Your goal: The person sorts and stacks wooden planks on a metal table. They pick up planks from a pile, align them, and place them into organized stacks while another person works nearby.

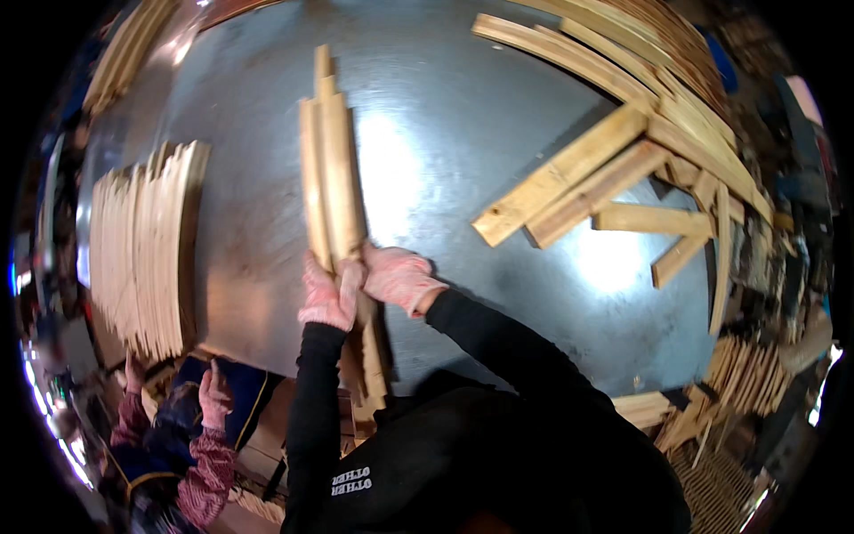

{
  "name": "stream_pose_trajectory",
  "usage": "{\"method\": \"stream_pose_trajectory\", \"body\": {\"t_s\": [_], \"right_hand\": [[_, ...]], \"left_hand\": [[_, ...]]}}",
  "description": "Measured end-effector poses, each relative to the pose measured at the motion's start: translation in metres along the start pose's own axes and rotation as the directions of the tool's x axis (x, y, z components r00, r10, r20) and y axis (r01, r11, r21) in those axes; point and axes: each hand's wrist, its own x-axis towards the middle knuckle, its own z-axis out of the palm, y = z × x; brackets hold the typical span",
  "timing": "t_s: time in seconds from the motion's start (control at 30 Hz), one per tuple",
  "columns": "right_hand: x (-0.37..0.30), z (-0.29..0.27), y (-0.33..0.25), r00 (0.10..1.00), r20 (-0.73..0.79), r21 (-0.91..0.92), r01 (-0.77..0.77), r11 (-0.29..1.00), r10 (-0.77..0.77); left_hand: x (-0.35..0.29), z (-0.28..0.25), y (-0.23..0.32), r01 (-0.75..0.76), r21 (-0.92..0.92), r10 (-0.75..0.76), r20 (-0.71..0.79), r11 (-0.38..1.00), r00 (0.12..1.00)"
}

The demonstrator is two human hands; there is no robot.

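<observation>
A small bundle of long, narrow wooden strips (336, 169) lies lengthwise in front of me, its far ends staggered and its near ends reaching the table's front edge. My left hand (329, 294), in a pink-and-white knit glove, is closed around the bundle from its left side. From the right, my right hand (400, 274), gloved alike, grips the same strips, its fingers partly hidden behind the wood. The two hands are close together, almost touching. The strips rest on or just over the metal tabletop (258, 116); I cannot tell which.
A tight row of pale strips (142, 249) stands at the left. On the right lies a loose pile of boards (569, 178), some crossing others. More strips (129, 53) lie at the far left corner. A co-worker's gloved hand (214, 400) shows at the lower left, beside that row.
</observation>
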Motion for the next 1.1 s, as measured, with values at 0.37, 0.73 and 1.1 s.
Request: {"method": "stream_pose_trajectory", "body": {"t_s": [0.37, 0.73, 1.1], "right_hand": [[-0.027, -0.141, 0.159, 0.195, -0.909, 0.198, -0.575, 0.794, 0.368], [-0.086, -0.07, 0.145, 0.693, -0.721, 0.308, 0.304, 0.902, 0.012], [-0.081, -0.32, 0.239, 0.906, -0.37, -0.834, -0.226, 0.504, -0.207]], "left_hand": [[-0.035, -0.017, 0.018, 0.11, 0.794, 0.103, -0.212, 0.598, 0.972], [-0.005, 0.15, 0.067, 0.038, -0.301, 0.159, 0.603, 0.953, 0.782], [-0.037, 0.168, 0.041, 0.352, -0.235, -0.148, 0.603, 0.906, 0.784]]}}
